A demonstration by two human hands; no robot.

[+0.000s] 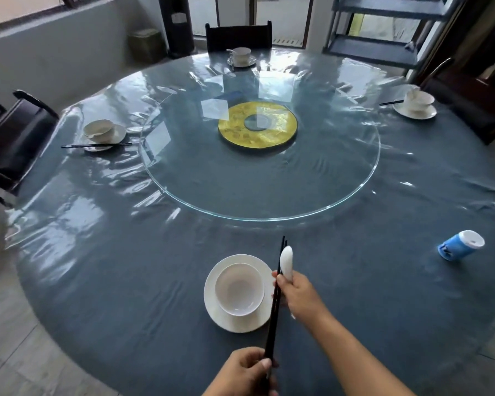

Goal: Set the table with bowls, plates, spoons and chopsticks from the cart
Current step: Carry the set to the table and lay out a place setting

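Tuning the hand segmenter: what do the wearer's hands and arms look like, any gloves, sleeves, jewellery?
Left hand and right hand are bare: no gloves, rings or watch visible. Right forearm is bare, no sleeve in frame. Only the left wrist shows, also unsleeved.

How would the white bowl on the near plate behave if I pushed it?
The bowl looks like glossy ceramic, so probably rigid and chippable. Resting loose on the smooth plate, it would likely slide rather than tip, being wide and low.
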